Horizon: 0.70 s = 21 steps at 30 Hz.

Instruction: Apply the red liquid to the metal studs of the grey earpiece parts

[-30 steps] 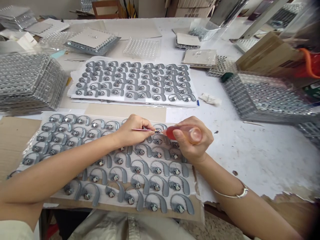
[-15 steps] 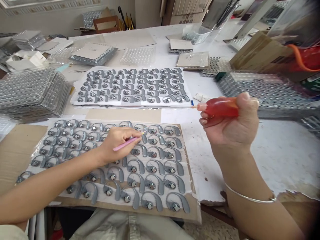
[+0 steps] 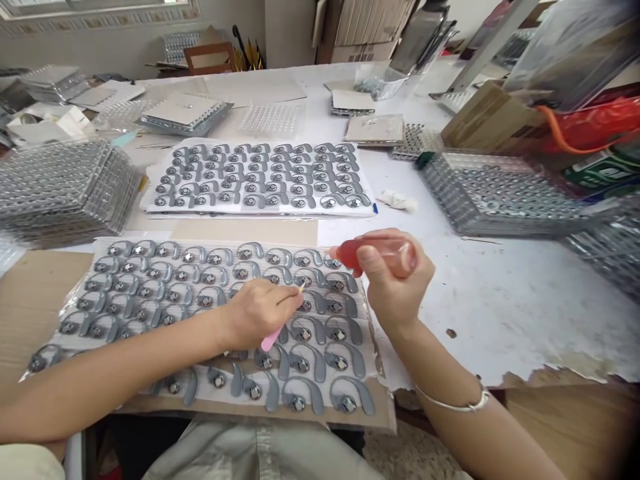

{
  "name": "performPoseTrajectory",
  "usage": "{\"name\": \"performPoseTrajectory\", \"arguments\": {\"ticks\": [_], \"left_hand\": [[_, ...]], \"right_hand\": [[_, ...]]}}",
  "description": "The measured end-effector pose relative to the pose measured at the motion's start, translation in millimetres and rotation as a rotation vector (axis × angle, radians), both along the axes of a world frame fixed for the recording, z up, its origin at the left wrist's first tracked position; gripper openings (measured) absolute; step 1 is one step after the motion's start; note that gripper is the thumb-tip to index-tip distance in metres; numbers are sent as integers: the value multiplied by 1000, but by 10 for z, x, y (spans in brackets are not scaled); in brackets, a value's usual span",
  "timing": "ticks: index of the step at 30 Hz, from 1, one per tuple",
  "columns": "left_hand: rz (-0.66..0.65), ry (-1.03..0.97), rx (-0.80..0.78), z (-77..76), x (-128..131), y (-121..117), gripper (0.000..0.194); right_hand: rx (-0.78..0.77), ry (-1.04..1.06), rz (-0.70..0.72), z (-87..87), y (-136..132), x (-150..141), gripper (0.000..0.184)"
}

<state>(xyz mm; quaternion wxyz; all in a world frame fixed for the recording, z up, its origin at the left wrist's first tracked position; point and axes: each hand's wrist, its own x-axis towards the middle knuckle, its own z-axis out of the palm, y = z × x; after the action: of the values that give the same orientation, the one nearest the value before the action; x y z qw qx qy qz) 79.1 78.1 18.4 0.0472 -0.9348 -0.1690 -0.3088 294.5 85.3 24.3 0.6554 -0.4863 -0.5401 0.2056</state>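
Grey ear-hook pieces (image 3: 347,397), each with a shiny round metal part, lie in rows on a white sheet over a cardboard board (image 3: 385,410). My left hand (image 3: 263,310) is closed around a slim pink stick (image 3: 273,339), its pale tip pointing at a piece on the right side of the rows. In my right hand (image 3: 403,283) is a red squeeze bottle (image 3: 373,255), held tilted, its nozzle end towards the far right corner of the board. The fingers of the right hand wrap around the bottle.
Behind lies a second sheet (image 3: 257,212) of similar ear-hook pieces. Stacks of clear plastic trays stand at left (image 3: 65,190) and right (image 3: 505,193). A crumpled white tissue (image 3: 397,200) rests on the table. Further back are a cardboard box (image 3: 495,120) and a clear container (image 3: 380,81).
My right hand has brought the red bottle left and down, from over the white table to the board's far right corner. My left hand has shifted right and slightly nearer with the pink stick.
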Motion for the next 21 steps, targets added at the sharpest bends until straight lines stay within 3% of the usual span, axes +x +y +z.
{"name": "performPoseTrajectory", "arguments": {"ticks": [5, 13, 21], "left_hand": [[56, 0, 4, -7, -9, 51, 17], [96, 84, -63, -99, 24, 286, 16], [109, 191, -105, -128, 37, 310, 16]], "right_hand": [[115, -250, -22, -118, 10, 10, 22], [94, -286, -23, -157, 43, 10, 19], [63, -347, 3, -120, 46, -23, 18]]}}
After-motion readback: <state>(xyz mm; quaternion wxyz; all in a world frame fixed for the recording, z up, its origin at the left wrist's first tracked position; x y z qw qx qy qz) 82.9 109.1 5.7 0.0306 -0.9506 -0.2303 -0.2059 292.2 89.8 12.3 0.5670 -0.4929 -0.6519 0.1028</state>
